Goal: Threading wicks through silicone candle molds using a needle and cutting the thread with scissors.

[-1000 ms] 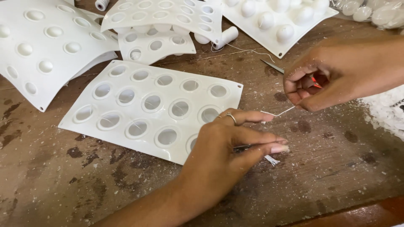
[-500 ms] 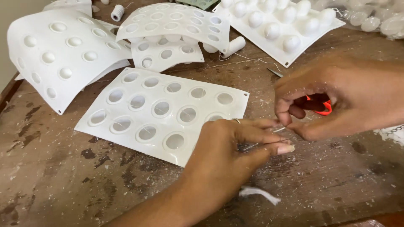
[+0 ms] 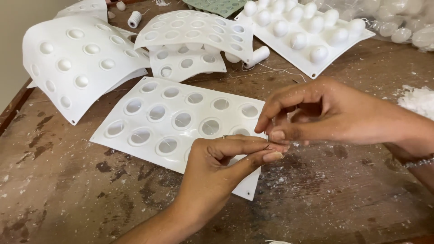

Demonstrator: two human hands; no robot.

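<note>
My left hand [image 3: 226, 162] comes in from the bottom and pinches a thin dark needle [image 3: 267, 147] between thumb and forefinger; a ring sits on one finger. My right hand [image 3: 325, 113] reaches in from the right, its thumb and forefinger closed on a fine thread right at the needle's tip, touching the left fingertips. Both hands hover over the near right corner of a flat white mould tray [image 3: 181, 117] with round hollows. The red-handled scissors seen earlier are out of sight.
On the worn wooden table [image 3: 68, 194] lie a curved white mould [image 3: 77, 63], another arched mould [image 3: 194, 31], a tray of white balls [image 3: 298, 31], two thread spools [image 3: 134, 19] [image 3: 257, 55], white fluff [image 3: 418, 99] and a bag of balls [image 3: 398, 22].
My right hand has moved left and down to meet the left fingertips; the red scissors no longer show. The view has shifted, so the trays sit lower and further right.
</note>
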